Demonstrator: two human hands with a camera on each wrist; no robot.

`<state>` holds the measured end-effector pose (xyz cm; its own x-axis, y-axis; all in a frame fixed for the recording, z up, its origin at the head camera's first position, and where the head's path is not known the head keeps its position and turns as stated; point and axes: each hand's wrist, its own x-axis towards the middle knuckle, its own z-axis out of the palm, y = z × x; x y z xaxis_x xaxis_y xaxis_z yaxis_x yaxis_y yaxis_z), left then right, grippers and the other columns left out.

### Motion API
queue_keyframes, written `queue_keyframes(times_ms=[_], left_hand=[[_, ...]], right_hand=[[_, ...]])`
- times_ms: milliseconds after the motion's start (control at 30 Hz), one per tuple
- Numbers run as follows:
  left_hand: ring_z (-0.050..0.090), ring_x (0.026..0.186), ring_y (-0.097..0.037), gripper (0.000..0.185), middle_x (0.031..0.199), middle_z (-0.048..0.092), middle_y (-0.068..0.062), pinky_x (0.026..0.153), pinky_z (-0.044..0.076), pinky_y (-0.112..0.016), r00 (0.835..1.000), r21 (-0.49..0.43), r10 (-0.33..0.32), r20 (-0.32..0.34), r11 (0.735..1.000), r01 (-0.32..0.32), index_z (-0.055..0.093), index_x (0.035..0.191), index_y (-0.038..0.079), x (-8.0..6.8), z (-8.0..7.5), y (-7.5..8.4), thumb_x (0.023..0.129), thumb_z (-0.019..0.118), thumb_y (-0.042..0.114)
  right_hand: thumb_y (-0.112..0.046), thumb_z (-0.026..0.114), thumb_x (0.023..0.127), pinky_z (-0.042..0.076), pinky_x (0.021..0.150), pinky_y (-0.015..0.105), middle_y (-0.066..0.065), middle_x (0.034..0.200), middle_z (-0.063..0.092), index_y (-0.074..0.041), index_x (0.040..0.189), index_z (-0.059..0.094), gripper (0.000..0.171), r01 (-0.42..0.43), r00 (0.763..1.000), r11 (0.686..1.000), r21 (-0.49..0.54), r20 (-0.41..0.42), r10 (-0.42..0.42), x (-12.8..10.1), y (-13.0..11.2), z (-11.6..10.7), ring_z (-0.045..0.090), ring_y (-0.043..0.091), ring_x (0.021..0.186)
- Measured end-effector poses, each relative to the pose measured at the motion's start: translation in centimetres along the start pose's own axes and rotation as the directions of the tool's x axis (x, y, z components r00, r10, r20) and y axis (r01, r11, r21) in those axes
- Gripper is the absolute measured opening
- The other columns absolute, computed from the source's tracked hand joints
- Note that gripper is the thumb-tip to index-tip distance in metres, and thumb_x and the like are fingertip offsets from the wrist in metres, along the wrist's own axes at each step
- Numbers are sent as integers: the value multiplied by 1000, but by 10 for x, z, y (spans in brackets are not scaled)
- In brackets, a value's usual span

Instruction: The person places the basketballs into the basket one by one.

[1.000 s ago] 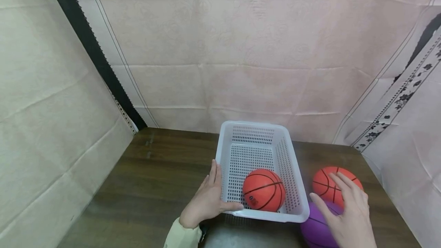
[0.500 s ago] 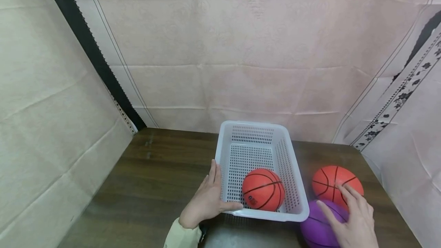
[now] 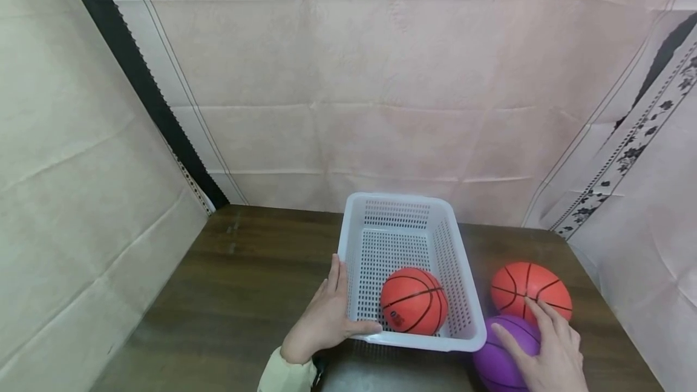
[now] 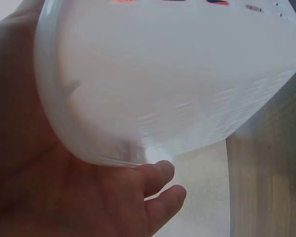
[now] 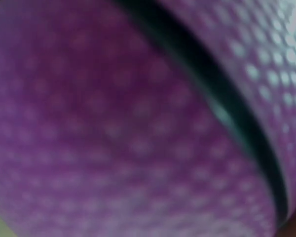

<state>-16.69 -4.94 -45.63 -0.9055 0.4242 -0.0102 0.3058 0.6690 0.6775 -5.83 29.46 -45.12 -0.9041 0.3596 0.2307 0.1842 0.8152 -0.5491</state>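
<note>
In the head view a white perforated plastic basket [image 3: 467, 286] holds one orange basketball [image 3: 414, 300] near its front end. My left hand [image 3: 321, 322] lies against the basket's front left corner, fingers straight along the side wall and thumb over the front rim. The left wrist view shows that palm [image 4: 89, 197] against the basket's wall [image 4: 153, 84]. Right of the basket, a purple basketball [image 3: 503, 356] sits on the table, and my right hand [image 3: 552, 349] grips it, thumb on its upper left, fingers bent around its far right. That ball [image 5: 128, 118] fills the right wrist view.
Another orange basketball [image 3: 530, 286] rests just behind the purple one, partly covered by my right fingers. The brown wooden table [image 3: 239, 283] meets pale cloth walls [image 3: 392, 95] at the back and both sides.
My right hand has come down from above the balls and closed in around the purple one. The left hand, basket and balls keep their places.
</note>
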Motion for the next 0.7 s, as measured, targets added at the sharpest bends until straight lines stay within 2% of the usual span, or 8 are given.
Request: queue_keyframes(times_ms=[100, 267, 533, 700], left_hand=[[11, 139, -36, 131, 155, -20, -4, 106, 18, -58, 1000, -4, -7, 0, 1000, 7, -3, 150, 5, 0, 1, -1, 63, 74, 65], [10, 140, -37, 131, 155, -18, -7, 106, 17, -59, 1000, -11, 8, -8, 1000, -8, -2, 150, 3, 0, 0, 1, 64, 75, 64], [11, 139, -38, 131, 155, -18, -6, 105, 18, -60, 1000, 0, 1, -10, 1000, -1, 0, 150, 4, 0, 0, 0, 62, 72, 69], [10, 139, -39, 130, 156, -16, -9, 104, 18, -61, 1000, -3, 16, -12, 1000, -16, 0, 150, 3, 0, 0, 0, 63, 72, 67]], right_hand=[[-58, 69, 75, 21, 80, 68, 25, 139, 31, -7, 143, 36, 91, -9, 1000, 999, -33, 19, 10, 0, 1, -2, 23, 55, 117], [-64, 66, 75, 22, 79, 70, 26, 141, 28, -5, 142, 36, 94, -48, 994, 995, -88, 98, 57, 0, 5, -6, 24, 56, 116], [-66, 64, 74, 28, 77, 70, 26, 135, 29, -4, 140, 38, 94, -82, 983, 991, -109, 155, 98, -2, 7, -7, 26, 51, 115], [-69, 63, 74, 29, 76, 73, 27, 134, 29, -4, 139, 38, 95, -105, 969, 986, -132, 210, 131, -1, 7, -8, 27, 52, 115]])
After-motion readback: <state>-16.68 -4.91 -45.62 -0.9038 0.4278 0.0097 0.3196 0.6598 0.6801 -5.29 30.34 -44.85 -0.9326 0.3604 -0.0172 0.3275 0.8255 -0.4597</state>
